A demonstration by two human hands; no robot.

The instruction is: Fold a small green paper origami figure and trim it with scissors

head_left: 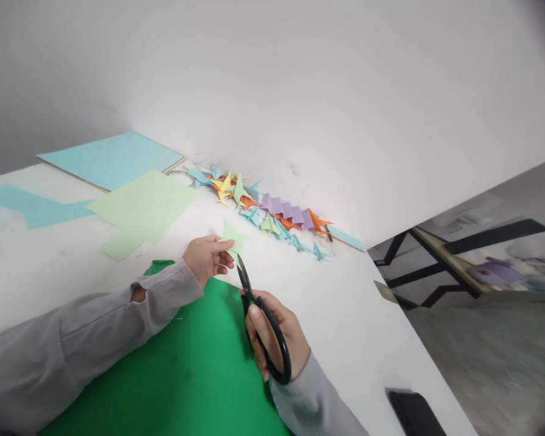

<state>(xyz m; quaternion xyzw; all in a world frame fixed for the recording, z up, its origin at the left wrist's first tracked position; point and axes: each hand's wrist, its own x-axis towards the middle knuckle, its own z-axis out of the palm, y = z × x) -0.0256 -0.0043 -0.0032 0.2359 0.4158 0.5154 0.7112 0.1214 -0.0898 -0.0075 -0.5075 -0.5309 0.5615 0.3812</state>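
My left hand point(208, 257) pinches a small pale green paper shape point(234, 238) just above the white table point(345, 315). My right hand point(276, 336) grips black scissors point(261, 318) by the handles, fingers through the loops. The blades point up toward the paper and their tips touch its lower edge. Both forearms wear grey sleeves and rest over a large dark green sheet point(186, 375).
A row of folded paper figures point(267, 212) in several colours lies along the wall. Pale green point(143, 206) and light blue point(111, 158) sheets lie at the back left. A dark flat object point(415, 412) sits by the table's right edge; floor and black frames lie beyond.
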